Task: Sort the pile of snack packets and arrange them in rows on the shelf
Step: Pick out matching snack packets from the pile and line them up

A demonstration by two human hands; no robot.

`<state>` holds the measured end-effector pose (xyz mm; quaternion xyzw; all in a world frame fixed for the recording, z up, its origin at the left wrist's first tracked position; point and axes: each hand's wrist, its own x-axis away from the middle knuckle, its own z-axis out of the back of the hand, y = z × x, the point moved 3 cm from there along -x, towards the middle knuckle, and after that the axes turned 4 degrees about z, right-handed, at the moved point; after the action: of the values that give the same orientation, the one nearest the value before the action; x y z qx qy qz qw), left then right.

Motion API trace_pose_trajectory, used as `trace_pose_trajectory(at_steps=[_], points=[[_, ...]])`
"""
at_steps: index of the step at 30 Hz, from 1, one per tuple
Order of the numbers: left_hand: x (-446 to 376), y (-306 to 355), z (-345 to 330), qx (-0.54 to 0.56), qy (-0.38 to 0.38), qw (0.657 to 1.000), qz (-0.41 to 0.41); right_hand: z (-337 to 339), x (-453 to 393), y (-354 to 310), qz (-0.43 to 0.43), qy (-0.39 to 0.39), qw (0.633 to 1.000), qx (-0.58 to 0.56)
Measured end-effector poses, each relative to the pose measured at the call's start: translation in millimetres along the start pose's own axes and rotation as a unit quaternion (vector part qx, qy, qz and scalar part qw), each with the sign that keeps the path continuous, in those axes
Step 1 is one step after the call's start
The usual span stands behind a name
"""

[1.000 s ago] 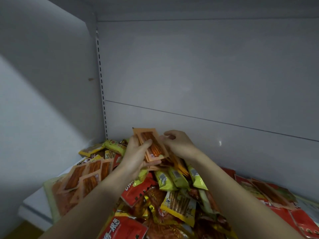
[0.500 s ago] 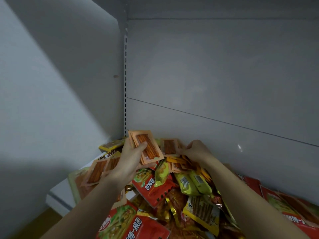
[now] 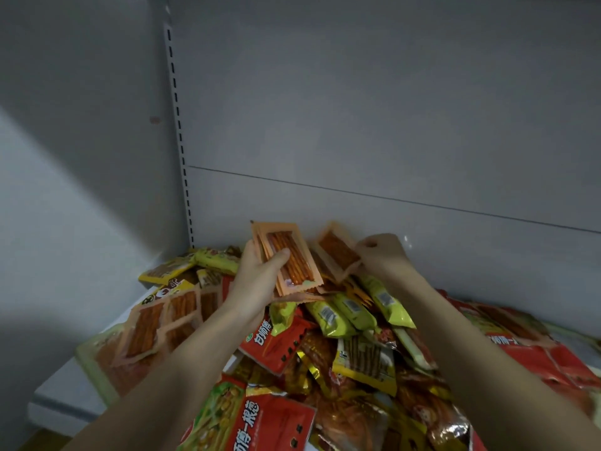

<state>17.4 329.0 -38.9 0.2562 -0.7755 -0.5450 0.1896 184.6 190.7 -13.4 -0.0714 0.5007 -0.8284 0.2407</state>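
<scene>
A mixed pile of snack packets covers the white shelf. My left hand grips a small stack of orange packets with a clear window showing orange sticks, held up above the pile. My right hand pinches another orange packet by its right edge, lifted just right of the stack. Several matching orange packets lie flat at the shelf's left. Yellow-green packets and red packets lie under my hands.
The grey back panel stands right behind the pile, with a slotted upright in the left corner and a side wall to the left. More red packets spread to the right. The shelf's front edge shows at lower left.
My right hand has lifted an orange packet out of the pile and brought it up beside the stack in my left hand. The view shifted left.
</scene>
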Motion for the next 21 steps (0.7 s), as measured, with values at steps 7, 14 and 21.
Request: trace_pose_trajectory(at_steps=[7, 14, 21], points=[[3.3, -22.4, -50.5, -0.037, -0.046, 0.998, 0.012, 39.5, 52.4, 3.2, -0.050, 0.018, 0.973, -0.224], [37.2, -40.6, -132.0, -0.029, -0.138, 0.990, 0.019, 104.0, 108.2, 34.3, -0.040, 0.107, 0.982, -0.150], [106.4, -99.9, -243.3, -0.068, -0.211, 0.975, 0.017, 189.4, 202.9, 115.1, -0.013, 0.184, 0.983, -0.019]])
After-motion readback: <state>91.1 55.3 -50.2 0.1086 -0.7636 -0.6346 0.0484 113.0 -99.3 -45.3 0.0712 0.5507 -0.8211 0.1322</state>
